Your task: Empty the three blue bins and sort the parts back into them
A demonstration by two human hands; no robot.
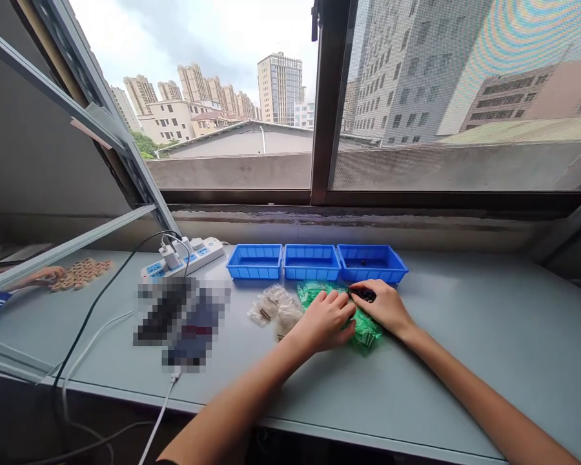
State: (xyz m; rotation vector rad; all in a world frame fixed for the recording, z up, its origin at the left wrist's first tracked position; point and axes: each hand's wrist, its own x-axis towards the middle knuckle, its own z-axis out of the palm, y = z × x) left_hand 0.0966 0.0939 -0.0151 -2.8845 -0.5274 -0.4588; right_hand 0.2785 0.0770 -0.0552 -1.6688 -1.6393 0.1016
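Note:
My left hand (pixel 326 318) lies over a pile of green plastic bags (pixel 368 334), its fingers curled down onto it; the fingertips are partly hidden. Close beside it, my right hand (pixel 383 307) is closed around a bunch of small black parts (pixel 363 294), too small to make out in detail. Just left of the green pile are clear plastic bags (pixel 272 303) with small brownish pieces inside. Behind my right hand stands a blue bin (pixel 392 276) with a few dark bits at its bottom.
Two more blue bins, a middle one (pixel 312 272) and a left one (pixel 253 271), continue the row. A power strip (pixel 208 253) with chargers and cables lies farther left, behind two blurred items (pixel 193 329). Beyond the metal frame, another person's hand (pixel 48 274) touches wooden pieces (pixel 84 274).

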